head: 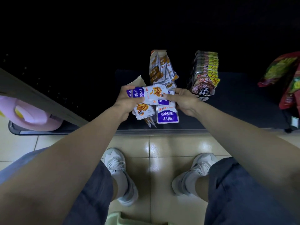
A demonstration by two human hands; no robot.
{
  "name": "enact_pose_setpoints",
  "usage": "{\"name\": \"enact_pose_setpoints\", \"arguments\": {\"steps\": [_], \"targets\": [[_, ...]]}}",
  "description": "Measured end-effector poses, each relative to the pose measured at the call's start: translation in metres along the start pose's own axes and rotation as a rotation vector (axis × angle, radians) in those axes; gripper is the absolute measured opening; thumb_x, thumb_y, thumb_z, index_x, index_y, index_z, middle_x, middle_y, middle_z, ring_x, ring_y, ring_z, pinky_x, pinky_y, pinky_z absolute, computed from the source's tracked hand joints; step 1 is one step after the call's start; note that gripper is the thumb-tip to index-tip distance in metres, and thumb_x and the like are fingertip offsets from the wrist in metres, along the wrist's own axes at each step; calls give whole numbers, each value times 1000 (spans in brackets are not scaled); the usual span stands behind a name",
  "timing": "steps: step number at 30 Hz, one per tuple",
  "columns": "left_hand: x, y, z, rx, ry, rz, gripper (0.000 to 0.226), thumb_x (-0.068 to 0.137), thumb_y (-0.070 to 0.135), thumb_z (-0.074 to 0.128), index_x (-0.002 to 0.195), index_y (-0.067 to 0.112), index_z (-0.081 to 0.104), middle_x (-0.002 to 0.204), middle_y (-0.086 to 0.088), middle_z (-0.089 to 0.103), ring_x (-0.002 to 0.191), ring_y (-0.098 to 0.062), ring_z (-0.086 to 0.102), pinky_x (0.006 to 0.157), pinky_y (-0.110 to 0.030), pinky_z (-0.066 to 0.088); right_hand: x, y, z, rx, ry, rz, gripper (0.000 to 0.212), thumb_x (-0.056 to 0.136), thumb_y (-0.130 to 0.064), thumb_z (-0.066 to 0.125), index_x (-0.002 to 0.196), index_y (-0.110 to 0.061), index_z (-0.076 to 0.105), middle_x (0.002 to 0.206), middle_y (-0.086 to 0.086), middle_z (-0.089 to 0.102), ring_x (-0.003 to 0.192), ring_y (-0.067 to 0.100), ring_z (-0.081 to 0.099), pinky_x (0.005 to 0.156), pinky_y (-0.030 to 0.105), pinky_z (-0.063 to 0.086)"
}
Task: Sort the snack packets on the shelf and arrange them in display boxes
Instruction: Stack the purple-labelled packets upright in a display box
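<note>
The left grip (128, 101) curls round a snack packet (151, 93) whose long axis runs left to right, purple end leftward, while the right grip (183, 101) pinches its other end.

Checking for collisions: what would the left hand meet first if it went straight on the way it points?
Probably the standing orange-brown snack packets beyond the left hand and its purple-and-white packet; depth is unclear.

"10%" on dark packets (205, 73) (yellow tab)
</note>
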State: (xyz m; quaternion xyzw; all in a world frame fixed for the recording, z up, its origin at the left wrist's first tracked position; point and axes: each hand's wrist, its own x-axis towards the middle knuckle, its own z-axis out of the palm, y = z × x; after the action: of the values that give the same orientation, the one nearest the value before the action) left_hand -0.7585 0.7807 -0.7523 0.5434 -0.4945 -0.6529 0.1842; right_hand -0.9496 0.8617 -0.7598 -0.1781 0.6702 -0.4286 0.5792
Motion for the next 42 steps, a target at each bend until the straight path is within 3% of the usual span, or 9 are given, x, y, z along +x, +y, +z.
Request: {"name": "enact_pose_setpoints", "arguments": {"steps": [4,8,12,18,24,31,33,36,42], "targets": [[0,3,-13,18,-10,3,64,82,-4,69,135,17,40,115,-4,54,93,-16,58,57,-25,49,-3,1,-18,-105,-21,11,34,84,-4,70,116,-7,61,95,5,70,79,17,68,71,32,57],[-3,-1,-26,140,-87,-7,55,81,-6,69,121,24,46,113,-7,56,92,-19,60,59,-29,54,-4,4,-34,-59,104,-57,30,83,-3,70,113,-1,63,88,5,72,69,13,70,61,27,57],[-7,0,-17,171,-179,-19,55,80,-7,70,117,27,48,106,-4,57,90,-18,62,62,-33,58,-6,2,-28,-33,-63,-51,14,85,-6,67,100,-7,68,82,2,75,72,16,71,73,34,59],[-9,5,-7,146,-336,34,57,75,-8,73,113,29,52,114,-6,58,101,-21,62,70,-32,59,-6,11,-10,-222,-260,-14,18,85,-7,67,103,-7,68,91,3,74,83,16,69,81,29,56],[-8,1,0,-16,-257,100,63,83,-11,63,128,27,39,120,-8,54,103,-20,60,76,-35,57,-8,13,-6,-122,-174,-40,32,86,-6,67,117,-3,61,101,9,72,84,21,70,79,40,58],[-14,3,12,-48,-204,214,71,86,-15,55,138,18,20,115,-3,53,103,-14,61,74,-31,59,-13,11,-4,60,-50,-97,28,85,-1,67,106,-13,54,104,11,69,82,23,70,70,41,60],[-12,2,11,-42,-145,233,64,89,-13,53,134,21,24,114,-1,55,103,-12,61,74,-31,58,-13,11,-7,77,-9,-114,26,85,0,67,103,-13,54,103,12,68,79,22,70,67,39,60],[-10,1,9,-21,-87,213,56,89,-12,53,131,21,33,116,-7,58,104,-20,61,78,-36,58,-13,10,-10,91,23,-113,33,85,-1,68,115,-6,56,103,12,69,79,22,69,68,38,60],[-12,3,17,-74,-178,145,34,94,5,53,122,21,44,114,-9,61,96,-23,65,73,-34,55,-17,10,-10,82,-41,-86,36,87,-2,65,122,-5,56,100,9,70,75,17,71,64,32,59]]}}
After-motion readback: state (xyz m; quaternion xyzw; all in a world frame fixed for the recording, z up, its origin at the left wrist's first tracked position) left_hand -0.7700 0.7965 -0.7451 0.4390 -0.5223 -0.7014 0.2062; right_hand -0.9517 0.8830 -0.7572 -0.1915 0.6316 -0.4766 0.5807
